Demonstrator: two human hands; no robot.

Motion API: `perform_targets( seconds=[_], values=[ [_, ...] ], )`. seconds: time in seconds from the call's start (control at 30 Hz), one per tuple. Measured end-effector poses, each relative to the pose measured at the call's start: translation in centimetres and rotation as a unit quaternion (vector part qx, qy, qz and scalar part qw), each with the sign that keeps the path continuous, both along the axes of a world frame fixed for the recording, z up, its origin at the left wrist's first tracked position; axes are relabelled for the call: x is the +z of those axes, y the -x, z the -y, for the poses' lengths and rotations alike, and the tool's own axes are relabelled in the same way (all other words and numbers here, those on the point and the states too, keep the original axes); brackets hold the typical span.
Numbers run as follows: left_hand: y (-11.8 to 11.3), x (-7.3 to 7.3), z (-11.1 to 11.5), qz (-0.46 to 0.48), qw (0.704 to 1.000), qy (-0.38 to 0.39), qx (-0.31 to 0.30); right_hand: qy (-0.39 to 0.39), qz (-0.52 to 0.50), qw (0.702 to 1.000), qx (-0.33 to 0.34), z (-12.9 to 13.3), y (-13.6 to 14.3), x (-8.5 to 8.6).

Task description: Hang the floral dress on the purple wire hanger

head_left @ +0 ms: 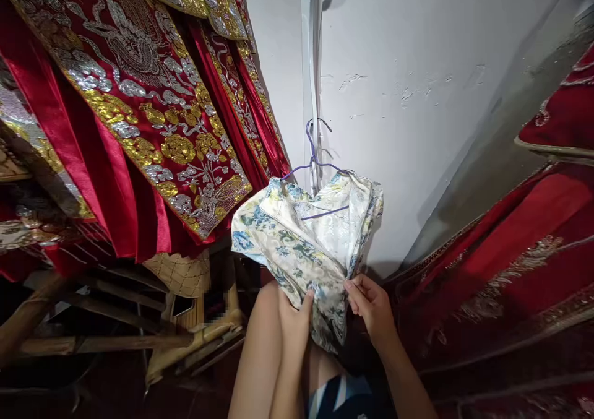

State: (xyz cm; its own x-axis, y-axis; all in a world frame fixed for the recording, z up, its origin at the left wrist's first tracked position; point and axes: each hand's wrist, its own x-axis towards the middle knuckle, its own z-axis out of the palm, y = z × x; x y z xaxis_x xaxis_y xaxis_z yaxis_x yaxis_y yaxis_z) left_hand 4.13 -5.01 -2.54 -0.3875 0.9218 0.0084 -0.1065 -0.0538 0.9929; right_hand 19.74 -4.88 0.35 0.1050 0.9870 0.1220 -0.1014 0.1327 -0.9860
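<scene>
A short-sleeved floral blouse (297, 246), cream with blue and yellow flowers, hangs on a purple wire hanger (312, 153) in front of the white wall. Its front hangs partly open at the top, showing the pale lining. My left hand (299, 311) grips the lower part of the blouse with the thumb on top; its other fingers are hidden behind the cloth. At the right front edge, my right hand (366, 301) pinches the fabric between thumb and fingertips.
Red garments with gold and silver sequin embroidery (176, 146) hang at the left. More red embroidered clothing (520, 246) hangs at the right. A bamboo chair (106, 345) stands at lower left with a phone (183, 305) on it. A white strip (312, 47) runs down the wall (417, 47).
</scene>
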Motion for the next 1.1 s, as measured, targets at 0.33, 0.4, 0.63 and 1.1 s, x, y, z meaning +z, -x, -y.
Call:
perform_targets(
  seconds=[0.33,0.4,0.63,1.1],
  values=[
    [-3.3,-1.4,0.1,-0.267,0.947,-0.163,-0.072,0.072,-0.013,0.991,0.112,-0.5,2.2,1.2],
    [-3.1,-1.7,-0.4,-0.273,0.947,-0.148,-0.083,0.091,-0.011,0.989,0.117,-1.8,1.9,2.8],
    [-1.8,-2.0,-2.9,-0.365,0.914,-0.105,-0.141,-0.001,-0.087,0.990,0.113,-8.9,0.1,13.9],
    [1.2,12.0,-8.5,-0.286,0.894,-0.341,-0.049,-0.133,-0.010,0.987,0.085,-9.4,1.5,15.6]
  ],
)
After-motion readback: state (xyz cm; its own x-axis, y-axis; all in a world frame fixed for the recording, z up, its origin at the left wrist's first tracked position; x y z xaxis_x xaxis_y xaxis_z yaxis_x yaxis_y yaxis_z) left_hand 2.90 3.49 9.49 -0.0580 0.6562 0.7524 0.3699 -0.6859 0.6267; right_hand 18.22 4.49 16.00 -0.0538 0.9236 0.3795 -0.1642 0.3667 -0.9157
